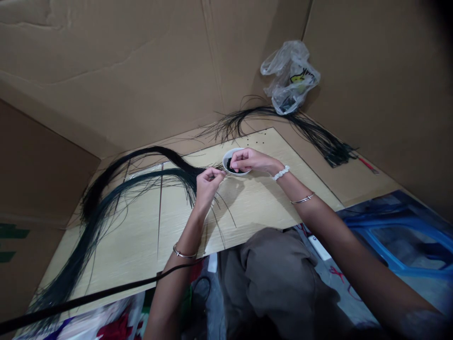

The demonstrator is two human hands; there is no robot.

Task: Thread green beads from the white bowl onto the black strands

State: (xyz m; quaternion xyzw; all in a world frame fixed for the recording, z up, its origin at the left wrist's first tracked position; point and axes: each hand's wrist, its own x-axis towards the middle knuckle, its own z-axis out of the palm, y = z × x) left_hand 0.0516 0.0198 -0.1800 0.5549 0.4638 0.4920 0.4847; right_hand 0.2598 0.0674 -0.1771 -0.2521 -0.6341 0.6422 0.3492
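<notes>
My left hand (207, 185) is closed in a pinch on the ends of a long bundle of thin dark strands (116, 189) that sweeps left across a pale wooden board (255, 208). My right hand (249, 160) reaches over a small white bowl (230, 155) holding small dark pieces, with its fingertips pinched together inside the bowl. What the fingertips hold is too small to see. Both wrists wear thin bangles, and the right wrist also carries a white bead bracelet.
A second bundle of dark strands (311, 132) lies at the back, under a crumpled clear plastic bag (290, 80). Cardboard walls (123, 71) enclose the board. A blue plastic object (399, 236) sits at right. A dark strap (88, 297) crosses the lower left.
</notes>
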